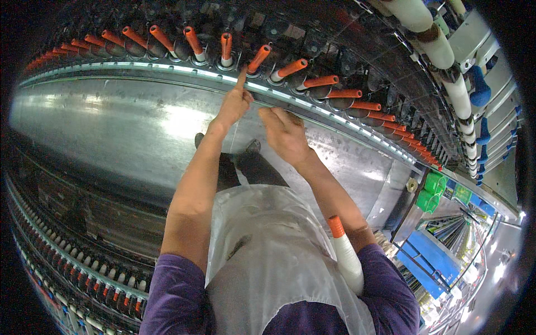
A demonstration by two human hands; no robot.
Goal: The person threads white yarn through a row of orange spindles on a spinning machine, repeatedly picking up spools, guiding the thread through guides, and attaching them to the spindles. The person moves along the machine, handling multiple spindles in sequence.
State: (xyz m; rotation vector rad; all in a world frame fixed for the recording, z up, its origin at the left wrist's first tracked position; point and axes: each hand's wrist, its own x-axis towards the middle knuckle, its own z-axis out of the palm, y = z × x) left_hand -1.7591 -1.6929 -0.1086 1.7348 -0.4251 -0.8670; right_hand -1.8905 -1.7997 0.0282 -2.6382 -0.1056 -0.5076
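My left hand (235, 104) reaches up to the row of spindles. Its index finger is stretched out, with the tip at the lower end of an orange bobbin (258, 59); the other fingers are curled. Slightly lower and to the right, my right hand (283, 133) is closed, thumb and fingers together. Whatever it may hold is too small or hidden to make out. A fine pale line, perhaps yarn (235, 133), shows below my left hand. Against my apron, by the right upper arm, rests a white yarn-wound bobbin (347, 262) with an orange tip (336, 226).
More orange bobbins (225, 47) line the curved machine rail (184, 71) both ways. White rollers (438, 50) with blue knobs (480, 86) run at upper right. Another spindle row (84, 262) stands behind at lower left. Green baskets (431, 192) and a blue panel (424, 262) are at right.
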